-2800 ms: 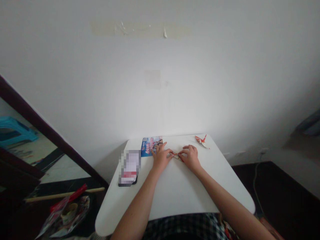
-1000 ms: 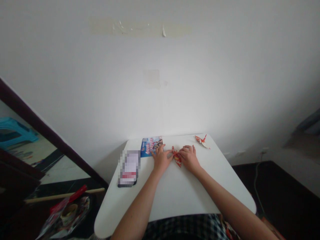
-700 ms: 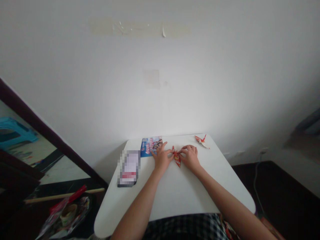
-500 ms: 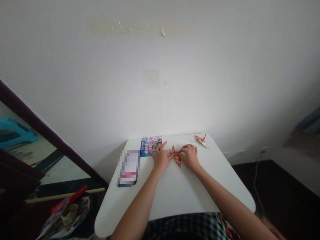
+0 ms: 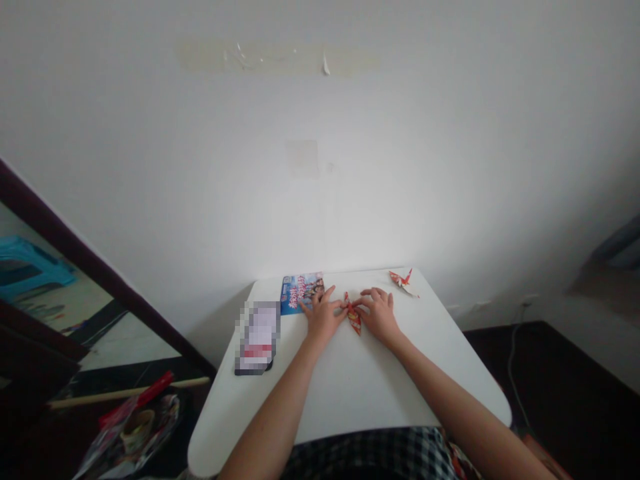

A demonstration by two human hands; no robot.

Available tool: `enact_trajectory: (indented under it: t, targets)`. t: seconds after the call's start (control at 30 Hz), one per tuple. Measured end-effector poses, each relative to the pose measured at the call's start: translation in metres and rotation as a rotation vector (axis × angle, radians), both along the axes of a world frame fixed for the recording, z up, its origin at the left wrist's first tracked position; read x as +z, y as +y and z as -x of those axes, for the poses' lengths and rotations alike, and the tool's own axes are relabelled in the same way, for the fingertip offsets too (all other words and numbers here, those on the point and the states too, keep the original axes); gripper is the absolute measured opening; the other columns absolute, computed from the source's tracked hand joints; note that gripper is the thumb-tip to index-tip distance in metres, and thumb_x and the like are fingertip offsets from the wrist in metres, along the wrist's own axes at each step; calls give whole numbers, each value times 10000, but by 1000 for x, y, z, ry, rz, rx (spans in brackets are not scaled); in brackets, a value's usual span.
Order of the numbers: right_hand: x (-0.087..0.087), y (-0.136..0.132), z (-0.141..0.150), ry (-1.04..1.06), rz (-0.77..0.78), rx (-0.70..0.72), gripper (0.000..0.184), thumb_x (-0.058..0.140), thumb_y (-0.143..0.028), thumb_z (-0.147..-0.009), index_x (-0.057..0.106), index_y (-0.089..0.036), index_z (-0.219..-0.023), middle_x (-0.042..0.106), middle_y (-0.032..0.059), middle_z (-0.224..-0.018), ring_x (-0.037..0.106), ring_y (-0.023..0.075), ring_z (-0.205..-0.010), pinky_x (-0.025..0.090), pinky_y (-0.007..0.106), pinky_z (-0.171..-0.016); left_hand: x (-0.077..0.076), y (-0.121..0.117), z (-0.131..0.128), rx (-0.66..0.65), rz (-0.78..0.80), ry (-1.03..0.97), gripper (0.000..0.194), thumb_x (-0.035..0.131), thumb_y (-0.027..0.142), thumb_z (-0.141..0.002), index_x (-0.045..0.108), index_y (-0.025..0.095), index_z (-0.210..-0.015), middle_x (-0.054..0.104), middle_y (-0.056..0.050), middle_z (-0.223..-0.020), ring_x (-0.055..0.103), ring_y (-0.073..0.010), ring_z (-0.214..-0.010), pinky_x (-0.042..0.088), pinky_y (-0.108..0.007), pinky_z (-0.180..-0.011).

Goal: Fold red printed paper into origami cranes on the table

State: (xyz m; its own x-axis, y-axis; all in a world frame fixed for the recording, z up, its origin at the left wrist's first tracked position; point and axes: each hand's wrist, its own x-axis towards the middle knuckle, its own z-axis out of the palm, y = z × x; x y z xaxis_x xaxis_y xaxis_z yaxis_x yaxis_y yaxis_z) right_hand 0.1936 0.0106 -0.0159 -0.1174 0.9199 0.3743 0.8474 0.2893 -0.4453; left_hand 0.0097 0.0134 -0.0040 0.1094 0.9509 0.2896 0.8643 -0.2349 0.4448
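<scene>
A small folded piece of red patterned paper (image 5: 354, 317) lies flat on the white table (image 5: 350, 387), pointing toward me. My left hand (image 5: 323, 315) rests at its left side, fingertips pinching its upper edge. From the right, my right hand (image 5: 379, 313) presses fingertips on the same upper part. Both hands have their fingers curled down onto the paper.
A finished red paper crane (image 5: 403, 280) stands at the table's far right corner. A blue printed sheet (image 5: 298, 293) lies at the far left, a dark phone (image 5: 259, 337) beside it. A mirror (image 5: 45, 293) leans on the wall, with a bag of clutter (image 5: 130, 427) on the floor.
The paper, hidden flat under my fingers 2.8 s ago, now shows as a narrow red shape pointing toward me. In the last second my hands only shifted slightly on it.
</scene>
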Motion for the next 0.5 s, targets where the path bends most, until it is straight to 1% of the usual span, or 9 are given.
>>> enact_trajectory:
  t: [0.1, 0.23, 0.37, 0.5]
  targets:
    - [-1, -1, -3, 11, 13, 28, 224, 638, -235, -923, 782, -373, -1025, 644, 67, -1304, 428, 347, -1337, 178, 795, -1101, 2, -1, 4, -28, 7, 14, 113, 738, 387, -848, 812, 377, -933, 532, 8, -1540, 394, -389, -1438, 69, -846, -1126]
    - [0, -1, -8, 8, 13, 80, 301, 660, -186, -889, 777, -402, -1063, 655, 53, -1306, 451, 334, -1321, 193, 796, -1099, 5, -2, 6, -32, 34, 13, 175, 774, 401, -814, 814, 386, -983, 544, -33, -1526, 391, -388, -1443, 102, -821, -1146]
    - [2, -1, -10, -16, -25, 150, 315, 684, -186, -869, 778, -424, -1053, 700, 34, -1227, 472, 318, -1312, 184, 766, -1130, 5, -2, 6, -18, 40, 10, 194, 772, 414, -815, 811, 395, -1004, 557, -46, -1510, 394, -385, -1439, 84, -815, -1151]
    - [2, 0, -13, -43, -51, 184, 275, 690, -208, -870, 786, -418, -1019, 750, 25, -1120, 486, 317, -1322, 131, 768, -1144, 2, -1, 5, -20, 22, 4, 252, 769, 426, -815, 793, 402, -1064, 554, -54, -1506, 388, -379, -1441, 90, -816, -1154]
